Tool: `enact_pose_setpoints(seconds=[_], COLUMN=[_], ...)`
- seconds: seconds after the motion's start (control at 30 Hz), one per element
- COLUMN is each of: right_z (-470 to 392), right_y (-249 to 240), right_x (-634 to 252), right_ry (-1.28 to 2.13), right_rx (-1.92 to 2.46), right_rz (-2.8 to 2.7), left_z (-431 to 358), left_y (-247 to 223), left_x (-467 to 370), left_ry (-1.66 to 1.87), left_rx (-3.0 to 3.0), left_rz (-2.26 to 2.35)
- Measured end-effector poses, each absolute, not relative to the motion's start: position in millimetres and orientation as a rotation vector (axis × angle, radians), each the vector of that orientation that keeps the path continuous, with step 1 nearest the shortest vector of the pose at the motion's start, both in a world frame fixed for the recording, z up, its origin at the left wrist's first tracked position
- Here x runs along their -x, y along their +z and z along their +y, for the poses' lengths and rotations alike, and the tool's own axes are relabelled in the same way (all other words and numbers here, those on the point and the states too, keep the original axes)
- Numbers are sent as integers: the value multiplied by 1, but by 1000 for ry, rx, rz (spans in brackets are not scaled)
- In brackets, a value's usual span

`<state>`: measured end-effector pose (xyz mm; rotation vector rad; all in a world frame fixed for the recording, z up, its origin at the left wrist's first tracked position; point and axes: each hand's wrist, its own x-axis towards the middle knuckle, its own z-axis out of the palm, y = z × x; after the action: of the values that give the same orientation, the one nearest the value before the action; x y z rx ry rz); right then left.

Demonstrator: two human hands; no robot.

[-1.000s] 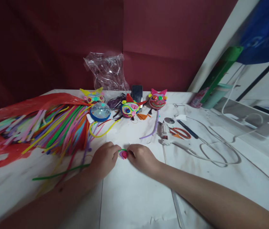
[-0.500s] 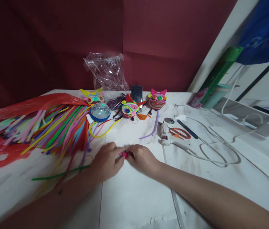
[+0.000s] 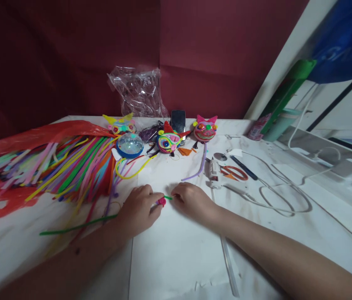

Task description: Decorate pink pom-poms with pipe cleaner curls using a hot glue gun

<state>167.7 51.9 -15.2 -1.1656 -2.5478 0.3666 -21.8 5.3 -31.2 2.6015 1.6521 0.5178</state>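
My left hand (image 3: 140, 208) is closed around a small pink coil (image 3: 162, 201) that pokes out between thumb and forefinger. A green pipe cleaner (image 3: 78, 226) lies to the left and passes beneath that hand; a short green end (image 3: 168, 198) emerges at the fingertips. The fingers of my right hand (image 3: 191, 202) pinch this green end, just right of the coil. Beyond the hands stand three decorated heads: a yellow-eared one (image 3: 120, 125), a red-horned one (image 3: 168, 141) and a pink-eared one (image 3: 205, 129).
Many coloured pipe cleaners (image 3: 78, 166) spill from a red bag (image 3: 47, 130) at left. A glue gun (image 3: 215, 173), orange scissors (image 3: 234, 173) and a looping cable (image 3: 268, 204) lie right. A clear half-dome (image 3: 130, 146) and a phone (image 3: 178, 121) sit behind.
My right hand has moved slightly right, away from my left hand, and a short green stretch now shows between them. The left hand has stayed nearly still around the pink coil.
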Motion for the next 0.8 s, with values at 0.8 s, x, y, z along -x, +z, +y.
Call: enact_pose_setpoints(seconds=[0.8], right_z=[51], right_y=[-34], right_x=[-175], right_ry=[-49], right_rx=[684], right_rz=[-2735], left_z=[5], left_y=[-30], left_x=[22], left_ry=[487], left_rx=[-2584], left_rz=[1663])
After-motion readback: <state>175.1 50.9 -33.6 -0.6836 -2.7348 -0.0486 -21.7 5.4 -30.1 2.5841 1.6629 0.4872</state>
